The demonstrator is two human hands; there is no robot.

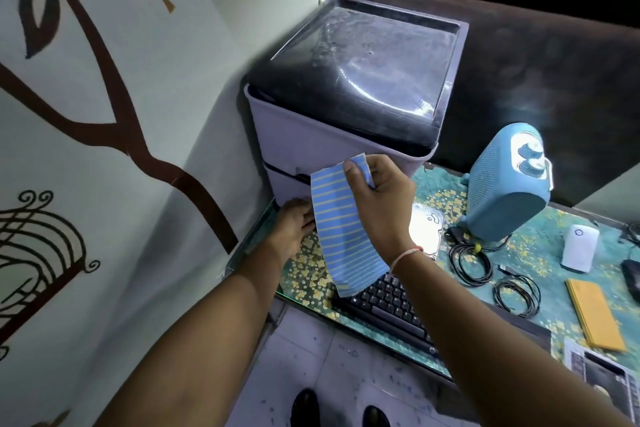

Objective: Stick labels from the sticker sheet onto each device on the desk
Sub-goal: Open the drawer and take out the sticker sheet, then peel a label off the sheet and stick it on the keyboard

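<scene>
At the centre of the frame the right hand (379, 196) holds up a blue sticker sheet (346, 225) crossed by thin yellow stripes. The thumb and curled fingers pinch its upper end, so this grip is closed on the sheet. The sheet hangs in the air with its long axis running from upper left to lower right, top end near the printer, bottom end over the keyboard, and it bows slightly along its length. The stripes run across its short width.

Just left of the sheet, the left hand (294, 222) reaches to the lower front of a grey printer (311, 135), fingers extended against the printer's base; the sheet hides the fingertips, so I cannot tell whether they hold a label.

The printer stands at the upper centre, on the left end of a table (446, 198) covered in a teal, yellow-flowered pattern. A black keyboard (391, 305) lies below the sheet. To the right stand a blue heater (505, 184) with two white knobs, a small white device (580, 248), coiled black cables (472, 262) and a yellow notebook (595, 314).
</scene>
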